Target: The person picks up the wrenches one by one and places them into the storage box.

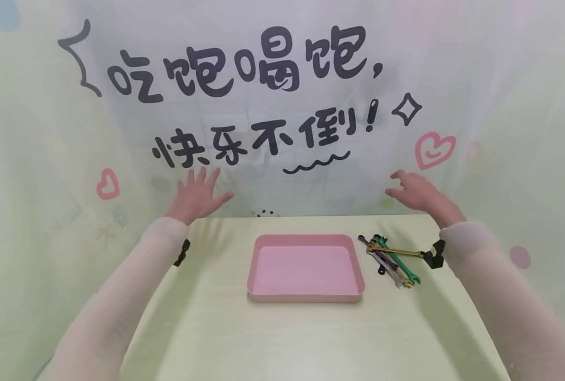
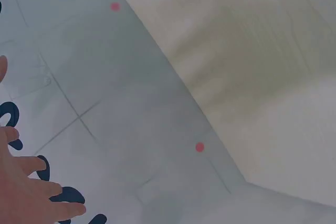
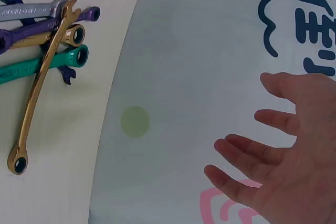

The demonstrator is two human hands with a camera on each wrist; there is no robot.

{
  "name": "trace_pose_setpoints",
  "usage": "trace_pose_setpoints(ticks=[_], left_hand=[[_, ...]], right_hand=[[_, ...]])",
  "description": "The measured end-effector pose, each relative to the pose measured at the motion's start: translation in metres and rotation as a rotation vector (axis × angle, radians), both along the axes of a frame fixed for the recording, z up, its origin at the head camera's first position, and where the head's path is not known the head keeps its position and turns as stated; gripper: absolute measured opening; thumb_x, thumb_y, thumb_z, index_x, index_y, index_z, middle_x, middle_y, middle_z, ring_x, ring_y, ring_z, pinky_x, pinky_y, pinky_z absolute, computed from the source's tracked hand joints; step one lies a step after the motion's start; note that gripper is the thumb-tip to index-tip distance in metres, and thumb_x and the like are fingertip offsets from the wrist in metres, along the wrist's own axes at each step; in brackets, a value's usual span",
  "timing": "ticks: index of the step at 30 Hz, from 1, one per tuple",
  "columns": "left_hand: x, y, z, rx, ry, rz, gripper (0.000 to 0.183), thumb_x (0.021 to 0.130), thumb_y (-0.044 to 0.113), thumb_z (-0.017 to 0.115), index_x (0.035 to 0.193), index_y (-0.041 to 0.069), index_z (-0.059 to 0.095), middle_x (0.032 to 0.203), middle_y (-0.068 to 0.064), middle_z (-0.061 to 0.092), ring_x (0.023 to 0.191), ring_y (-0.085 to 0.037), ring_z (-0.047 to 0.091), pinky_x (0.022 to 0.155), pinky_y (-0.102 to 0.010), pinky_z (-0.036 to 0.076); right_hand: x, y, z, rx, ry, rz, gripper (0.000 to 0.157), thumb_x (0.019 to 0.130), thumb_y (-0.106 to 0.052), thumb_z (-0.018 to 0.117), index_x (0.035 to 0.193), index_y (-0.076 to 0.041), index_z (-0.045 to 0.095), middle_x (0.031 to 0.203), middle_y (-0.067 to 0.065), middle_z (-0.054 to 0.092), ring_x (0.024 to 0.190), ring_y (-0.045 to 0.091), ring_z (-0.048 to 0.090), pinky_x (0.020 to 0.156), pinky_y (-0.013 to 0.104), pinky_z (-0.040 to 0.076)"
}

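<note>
Wrenches [image 1: 393,262] in a loose heap on the table [image 1: 306,338], R side near the back, just R of the pink tray [image 1: 306,298]. Gold wrench [image 3: 43,72] on top, long axis approx. L–R, forked end twd tray, ring end out R; green wrench [image 3: 21,70] slants back-L to front-R, ring end twd wall [image 1: 306,196]. They cross each other, prob. b/c they're piled, not sorted. Tray sits flat, long axis L–R, prob. mid-table so both arms can reach. R hand [image 1: 418,191] up by the heap, fingers spread, nothing in grasp; L hand [image 1: 197,196] raised back-L of tray, fingers fanned, nothing held. Wall contact: can't tell. Black lettering [image 1: 276,79] behind, w/ pink hearts [image 1: 418,153].
</note>
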State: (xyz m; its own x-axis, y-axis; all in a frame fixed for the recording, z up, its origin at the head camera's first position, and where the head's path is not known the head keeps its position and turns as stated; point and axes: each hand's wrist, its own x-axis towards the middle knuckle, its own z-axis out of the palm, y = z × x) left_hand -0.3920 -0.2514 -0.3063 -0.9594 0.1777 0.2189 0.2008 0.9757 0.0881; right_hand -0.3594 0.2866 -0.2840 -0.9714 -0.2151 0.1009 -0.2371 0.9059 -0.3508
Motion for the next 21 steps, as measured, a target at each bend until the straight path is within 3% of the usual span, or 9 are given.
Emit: trace_pose_setpoints(ticks=[5,9,11,13,17,19,21], left_hand=[[0.008,0.008,-0.027,0.146,-0.070,-0.015,0.089,0.101,0.061,0.049,0.165,0.007,0.017,0.167,-0.034,0.015,0.151,-0.060,0.019,0.116,-0.081,0.026],[0.018,0.023,-0.050,0.303,-0.138,-0.030,0.086,0.102,0.052,0.053,0.165,0.004,0.017,0.168,-0.031,0.017,0.154,-0.053,0.021,0.122,-0.073,0.025],[0.026,0.032,-0.060,0.383,-0.175,-0.018,0.084,0.103,0.047,0.055,0.164,0.003,0.018,0.168,-0.029,0.021,0.154,-0.051,0.023,0.124,-0.070,0.026],[0.036,0.041,-0.068,0.452,-0.216,0.021,0.083,0.103,0.046,0.055,0.164,0.003,0.019,0.165,-0.029,0.028,0.151,-0.049,0.033,0.121,-0.068,0.033],[0.057,0.057,-0.081,0.583,-0.322,0.120,0.076,0.103,0.047,0.055,0.159,0.002,0.029,0.145,-0.032,0.053,0.121,-0.043,0.064,0.096,-0.051,0.061],[0.067,0.063,-0.087,0.634,-0.391,0.150,0.073,0.103,0.048,0.055,0.154,0.000,0.036,0.129,-0.030,0.061,0.100,-0.036,0.070,0.079,-0.040,0.066],[0.075,0.069,-0.093,0.665,-0.464,0.150,0.070,0.103,0.048,0.055,0.150,-0.003,0.041,0.120,-0.027,0.064,0.088,-0.030,0.071,0.069,-0.034,0.065]], right_hand=[[0.014,-0.001,-0.015,-0.042,-0.027,-0.005,0.055,0.106,-0.031,0.051,0.144,0.008,0.043,0.130,0.036,0.060,0.115,0.048,0.063,0.096,0.063,0.055],[0.024,-0.001,-0.031,-0.094,-0.032,-0.009,0.051,0.106,-0.030,0.052,0.140,0.008,0.047,0.121,0.033,0.067,0.097,0.037,0.071,0.083,0.052,0.061],[0.029,-0.002,-0.040,-0.131,-0.030,-0.006,0.049,0.106,-0.028,0.053,0.138,0.008,0.049,0.115,0.030,0.070,0.086,0.029,0.073,0.074,0.045,0.062],[0.034,-0.002,-0.049,-0.164,-0.031,-0.003,0.047,0.105,-0.027,0.054,0.136,0.008,0.052,0.107,0.027,0.072,0.080,0.024,0.072,0.068,0.039,0.062],[0.043,-0.006,-0.068,-0.203,-0.080,-0.028,0.041,0.105,-0.026,0.055,0.128,0.008,0.059,0.101,0.023,0.073,0.079,0.025,0.072,0.066,0.037,0.063],[0.047,-0.007,-0.076,-0.187,-0.089,-0.056,0.040,0.104,-0.027,0.056,0.125,0.006,0.061,0.105,0.025,0.073,0.086,0.030,0.072,0.070,0.041,0.063],[0.049,-0.008,-0.084,-0.159,-0.085,-0.085,0.040,0.102,-0.027,0.058,0.124,0.006,0.062,0.111,0.027,0.071,0.095,0.036,0.071,0.076,0.047,0.063]])
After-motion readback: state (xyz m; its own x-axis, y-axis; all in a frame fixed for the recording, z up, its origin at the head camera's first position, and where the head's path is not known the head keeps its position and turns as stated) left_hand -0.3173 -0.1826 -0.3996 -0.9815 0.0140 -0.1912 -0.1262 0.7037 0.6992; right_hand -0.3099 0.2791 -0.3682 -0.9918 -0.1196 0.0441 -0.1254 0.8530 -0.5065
